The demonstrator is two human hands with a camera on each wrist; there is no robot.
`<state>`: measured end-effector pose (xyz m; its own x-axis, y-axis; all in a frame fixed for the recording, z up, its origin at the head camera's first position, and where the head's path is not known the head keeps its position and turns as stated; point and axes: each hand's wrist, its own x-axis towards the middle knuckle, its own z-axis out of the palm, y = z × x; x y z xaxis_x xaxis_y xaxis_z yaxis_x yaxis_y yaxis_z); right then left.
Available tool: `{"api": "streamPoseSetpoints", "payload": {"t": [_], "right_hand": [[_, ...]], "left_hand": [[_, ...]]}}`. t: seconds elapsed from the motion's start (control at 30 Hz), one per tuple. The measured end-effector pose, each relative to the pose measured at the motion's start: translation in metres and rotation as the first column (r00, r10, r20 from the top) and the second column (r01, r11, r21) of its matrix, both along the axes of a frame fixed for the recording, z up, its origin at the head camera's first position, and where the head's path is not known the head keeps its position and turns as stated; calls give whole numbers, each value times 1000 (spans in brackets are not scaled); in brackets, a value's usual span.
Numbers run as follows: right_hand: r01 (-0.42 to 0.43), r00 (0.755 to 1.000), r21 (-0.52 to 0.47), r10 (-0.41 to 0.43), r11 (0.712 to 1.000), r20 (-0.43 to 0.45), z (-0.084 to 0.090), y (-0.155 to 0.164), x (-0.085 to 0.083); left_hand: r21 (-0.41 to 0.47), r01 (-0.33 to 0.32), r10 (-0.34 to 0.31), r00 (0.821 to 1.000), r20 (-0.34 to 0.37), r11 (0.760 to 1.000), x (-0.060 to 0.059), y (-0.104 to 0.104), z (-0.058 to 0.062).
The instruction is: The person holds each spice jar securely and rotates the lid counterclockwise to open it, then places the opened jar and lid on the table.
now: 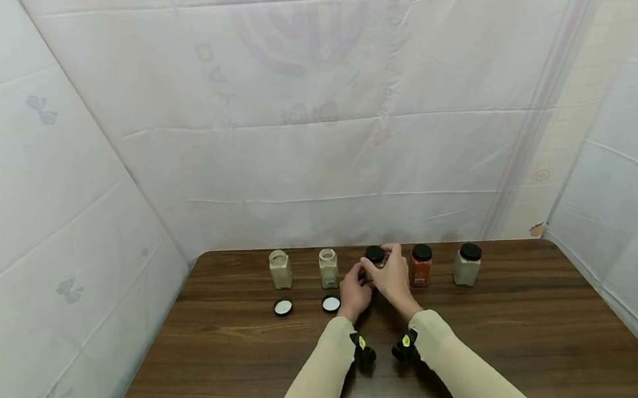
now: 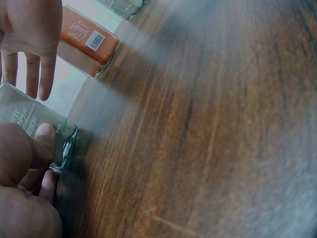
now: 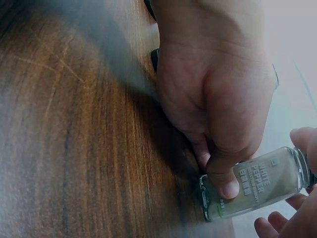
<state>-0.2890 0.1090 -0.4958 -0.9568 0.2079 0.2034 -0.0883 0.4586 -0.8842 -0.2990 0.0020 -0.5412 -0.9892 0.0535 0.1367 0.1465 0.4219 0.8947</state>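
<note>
Jar (image 3: 257, 183) of pale white pepper, clear, black-lidded, left hand (image 1: 353, 295) gripping base, right hand (image 1: 393, 276) gripping lid

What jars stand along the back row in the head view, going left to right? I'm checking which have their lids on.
Open jar → second open jar → black-lidded jar held by both hands → orange capped jar → pale capped jar.

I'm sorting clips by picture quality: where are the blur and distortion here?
Head view: sharp, evenly lit, though wide-angle bending curves the backdrop seams. Left wrist view: the table smears toward the right edge and the left hand is softly out of focus. Right wrist view: hazy upper left, but the white pepper jar label reads clearly.
</note>
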Motion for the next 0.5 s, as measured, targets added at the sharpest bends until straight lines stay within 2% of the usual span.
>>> {"api": "streamPoseSetpoints", "payload": {"t": [0.13, 0.37, 0.5], "right_hand": [[10, 1000, 13, -10, 1000, 15, 1, 0, 0], [-30, 1000, 28, 30, 999, 4, 3, -1, -1], [-43, 999, 10, 43, 999, 20, 4, -1, 0]], "left_hand": [[-2, -4, 4, 1000, 1, 1000, 0, 0, 1], [-22, -11, 10, 999, -43, 1000, 0, 0, 1], [-30, -17, 15, 999, -35, 999, 0, -1, 1]]}}
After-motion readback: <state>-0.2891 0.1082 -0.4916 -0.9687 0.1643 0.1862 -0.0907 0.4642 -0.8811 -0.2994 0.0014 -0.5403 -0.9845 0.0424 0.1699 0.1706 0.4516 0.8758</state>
